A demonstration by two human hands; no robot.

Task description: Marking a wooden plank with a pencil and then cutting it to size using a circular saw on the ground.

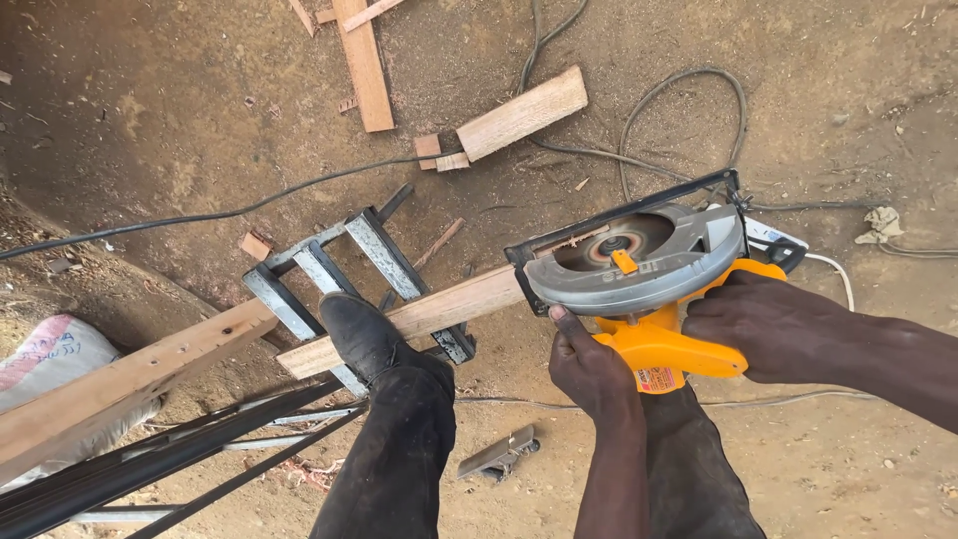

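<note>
Hands (689, 344) grip circular saw (644, 274), cutting wooden board (419, 317).

Sandy dirt floor (180, 130), sawdust-strewn. Black cables (679, 110) looping across far part. Wood offcuts (521, 113) and longer reddish strip (364, 65) lying up top. Crumpled rag (880, 222) at right edge. Small metal bracket (499, 451) near bottom. White sack (45, 354) at left. Low metal-slatted stand (384, 255) resting on dirt, carrying long plank (439, 309) pinned under black boot (359, 334).
</note>
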